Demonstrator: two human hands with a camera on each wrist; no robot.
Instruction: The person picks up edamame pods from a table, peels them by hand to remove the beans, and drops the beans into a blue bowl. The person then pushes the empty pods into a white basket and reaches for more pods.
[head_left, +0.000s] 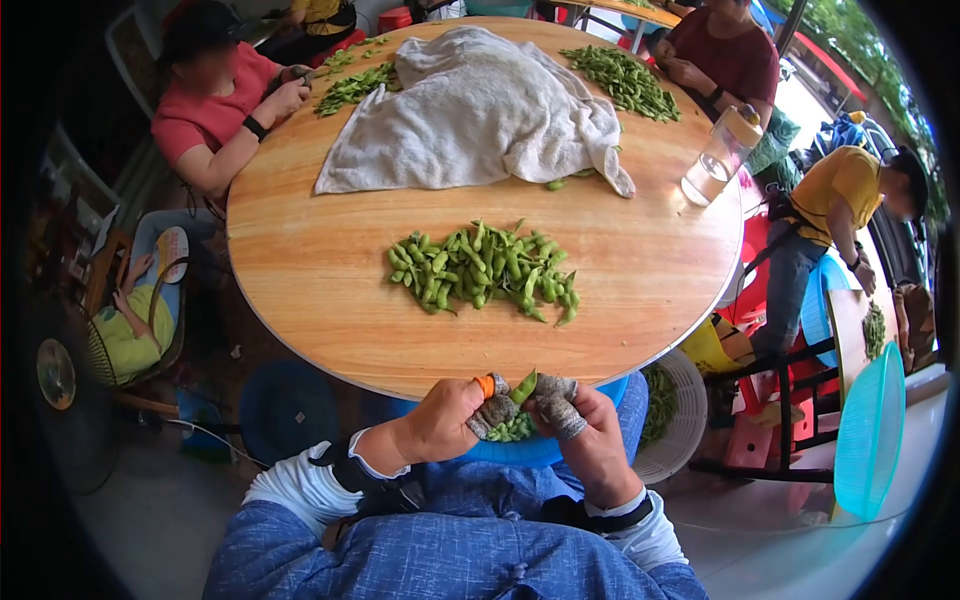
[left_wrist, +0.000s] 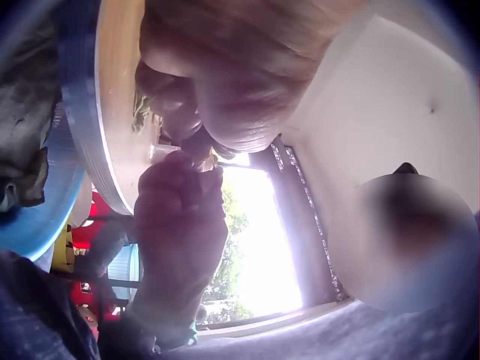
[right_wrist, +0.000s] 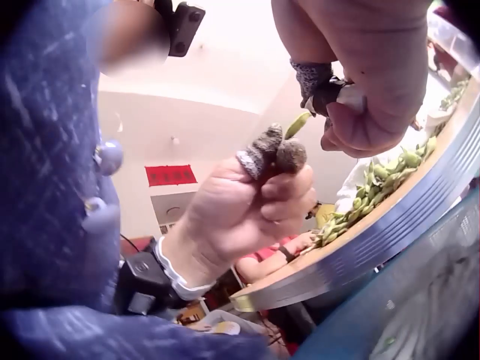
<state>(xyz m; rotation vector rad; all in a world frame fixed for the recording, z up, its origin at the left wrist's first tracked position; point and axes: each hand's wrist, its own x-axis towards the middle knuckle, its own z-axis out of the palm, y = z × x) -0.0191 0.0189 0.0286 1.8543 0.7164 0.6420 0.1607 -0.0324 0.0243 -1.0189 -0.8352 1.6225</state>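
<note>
In the head view, a green soybean pod point(head_left: 524, 387) stands up between the two hands near the table's front edge. My left hand point(head_left: 440, 422) pinches it between thumb and finger, both in grey cloth covers, with an orange band on one. My right hand point(head_left: 600, 445), its fingers curled and also in cloth covers, has its fingertips at the pod's other side. The right wrist view shows the pod point(right_wrist: 298, 124) rising from the left fingertips towards the right ones. Under the hands, shelled green beans point(head_left: 512, 430) lie in a blue basin point(head_left: 500, 452).
A pile of pods point(head_left: 480, 265) lies on the round wooden table point(head_left: 300, 260). Behind it spread a white towel point(head_left: 460, 120) and more pods point(head_left: 625, 80). A clear bottle point(head_left: 715, 160) stands at the right. A white basket point(head_left: 690, 420) is beside my leg. People sit around the table.
</note>
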